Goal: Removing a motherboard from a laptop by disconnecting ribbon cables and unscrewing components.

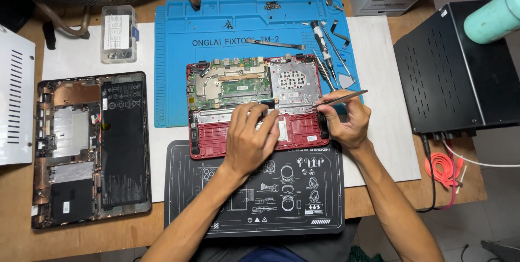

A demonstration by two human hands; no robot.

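An opened red laptop base (295, 129) lies across a blue work mat (173, 67) and a black mat (303, 208). Its green circuit board (227, 80) and a silver metal shield (295, 80) are exposed. My left hand (250, 140) rests palm down on the lower middle of the base, fingers touching the inner frame. My right hand (346, 124) sits at the base's right edge and grips metal tweezers (341, 98), whose tip points left toward the frame's middle.
A second opened laptop shell with a black battery (122, 137) lies at the left. A clear parts box (118, 33) stands at the back. Screwdrivers and pry tools (327, 53) lie on the blue mat. A black metal box (455, 72) and orange cable (443, 167) sit right.
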